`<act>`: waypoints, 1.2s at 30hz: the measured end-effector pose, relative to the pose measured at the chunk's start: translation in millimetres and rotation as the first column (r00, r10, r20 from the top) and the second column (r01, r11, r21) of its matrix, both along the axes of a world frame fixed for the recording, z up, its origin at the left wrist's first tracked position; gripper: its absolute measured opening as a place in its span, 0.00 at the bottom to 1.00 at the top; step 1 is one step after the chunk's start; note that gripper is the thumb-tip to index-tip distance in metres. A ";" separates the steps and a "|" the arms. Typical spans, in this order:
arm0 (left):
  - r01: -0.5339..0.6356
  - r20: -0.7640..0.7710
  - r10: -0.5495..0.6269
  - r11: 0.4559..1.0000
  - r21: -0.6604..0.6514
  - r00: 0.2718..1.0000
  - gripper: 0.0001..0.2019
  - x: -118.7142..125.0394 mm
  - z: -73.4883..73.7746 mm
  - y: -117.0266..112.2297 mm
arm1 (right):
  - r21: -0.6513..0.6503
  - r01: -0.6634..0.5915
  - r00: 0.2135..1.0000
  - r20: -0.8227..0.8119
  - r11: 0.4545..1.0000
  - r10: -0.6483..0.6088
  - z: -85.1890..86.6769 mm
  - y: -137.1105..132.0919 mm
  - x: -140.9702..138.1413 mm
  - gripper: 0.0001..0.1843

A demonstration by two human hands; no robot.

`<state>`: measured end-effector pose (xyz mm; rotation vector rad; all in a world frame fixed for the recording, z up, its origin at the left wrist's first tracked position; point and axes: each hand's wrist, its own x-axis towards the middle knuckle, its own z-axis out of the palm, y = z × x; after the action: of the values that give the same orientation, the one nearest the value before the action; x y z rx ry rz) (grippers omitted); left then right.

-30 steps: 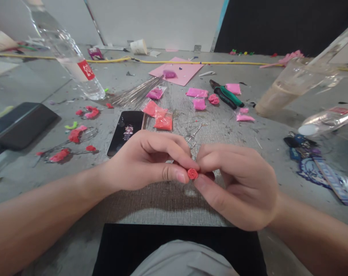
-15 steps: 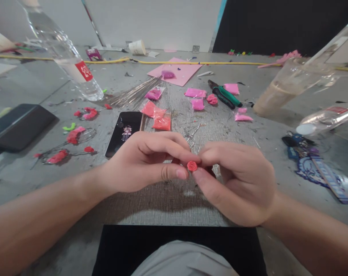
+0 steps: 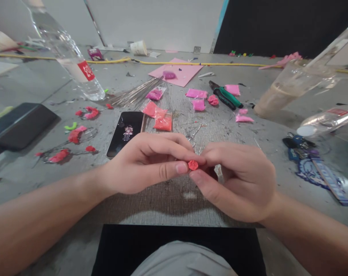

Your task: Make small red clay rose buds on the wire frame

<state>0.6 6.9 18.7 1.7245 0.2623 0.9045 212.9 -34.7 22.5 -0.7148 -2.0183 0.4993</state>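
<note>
A small red clay rose [image 3: 193,165] with layered petals sits between the fingertips of both hands, above the table's near part. My left hand [image 3: 153,161] pinches it from the left with thumb and forefinger. From the right, my right hand [image 3: 237,178] presses thumb and forefinger against it, the other fingers curled. Behind my left hand lies a phone [image 3: 125,132] with its screen lit. Packets of orange-red clay [image 3: 162,120] rest just beyond the phone. Some thin twisted wire [image 3: 197,132] lies behind the fingers.
Red clay pieces on wires [image 3: 60,155] lie at left, near a water bottle [image 3: 76,65] and a black box-like object [image 3: 21,126]. Further back are metal wires [image 3: 133,94], pink clay packets [image 3: 196,93] and green-handled pliers [image 3: 227,96]. A drink cup [image 3: 277,96], lying bottle [image 3: 326,120] and keys [image 3: 299,143] are at right.
The rose has turned slightly between the fingertips, and its petal edges look less round. Both hands keep almost the same place; the view has shifted a little.
</note>
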 end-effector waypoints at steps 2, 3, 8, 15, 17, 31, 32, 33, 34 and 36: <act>0.017 0.005 -0.017 1.000 -0.001 1.000 0.13 -0.4 0.4 -0.3 | 0.008 0.000 1.000 0.011 1.000 0.000 0.1 0.8 0.5 0.10; 0.023 0.006 -0.023 1.000 -0.001 1.000 0.14 -0.6 0.4 -0.3 | 0.014 0.000 1.000 0.016 1.000 0.000 0.1 1.2 0.7 0.10; 0.016 -0.006 -0.016 1.000 0.025 1.000 0.12 -1.5 -1.6 1.5 | 0.039 0.000 1.000 0.026 0.999 -0.001 -0.8 2.1 2.0 0.11; 0.022 -0.005 -0.022 0.995 0.098 1.000 0.14 -1.9 -0.9 2.1 | 0.051 -0.010 0.999 0.033 0.999 0.008 -2.0 3.3 2.5 0.10; 0.016 -0.011 -0.015 0.994 0.106 1.000 0.14 -2.2 1.1 1.2 | 0.060 -0.002 0.999 0.037 0.998 -0.001 -1.8 4.1 2.7 0.11; 0.048 -0.020 -0.045 0.990 0.132 0.999 0.12 -1.8 0.6 3.4 | 0.061 -0.020 0.997 0.080 0.998 0.015 -3.7 3.2 4.2 0.11; 0.055 -0.020 -0.053 0.990 0.129 0.998 0.11 -1.6 0.4 3.5 | 0.058 -0.036 0.996 0.078 0.998 0.031 -3.3 2.9 4.3 0.11; 0.062 -0.020 -0.060 0.990 0.126 0.998 0.11 -1.4 0.1 3.7 | 0.054 -0.055 0.996 0.074 0.997 0.051 -2.8 2.5 4.3 0.10; 0.071 -0.020 -0.069 0.990 0.125 0.997 0.11 -1.5 -0.3 3.8 | 0.051 -0.071 0.995 0.067 0.996 0.067 -2.2 2.2 4.2 0.10; 0.089 -0.018 -0.087 0.988 0.126 0.996 0.12 -1.9 -1.3 4.1 | 0.047 -0.092 0.994 0.055 0.995 0.090 -1.0 1.6 4.1 0.08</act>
<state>-1.3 11.0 17.3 1.8447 0.1374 0.8619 217.0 -33.2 21.6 -0.6138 -2.1125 0.4863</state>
